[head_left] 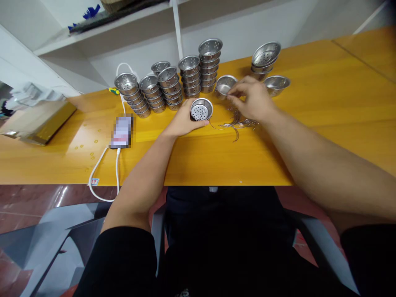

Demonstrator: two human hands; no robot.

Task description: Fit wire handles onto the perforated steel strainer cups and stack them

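Observation:
My left hand (182, 122) is wrapped round a small perforated metal cup (201, 112), its open mouth tilted up towards me and its holed base showing inside. To the right, my right hand (254, 99) has thumb and forefinger pinched together; what they hold, if anything, is too fine to make out. Just behind those fingertips stands another metal cup (223, 86), partly covered by the hand. A loose heap of thin curved metal wires (239, 123) lies on the table below my right hand and right of the held cup.
Several stacks of perforated cups (168, 84) line the back of the yellow table (210, 161). More cups (264, 57) and a single cup (276, 84) stand right. A phone (122, 131) with a white cable (93, 175) lies left, near a cardboard box (40, 123).

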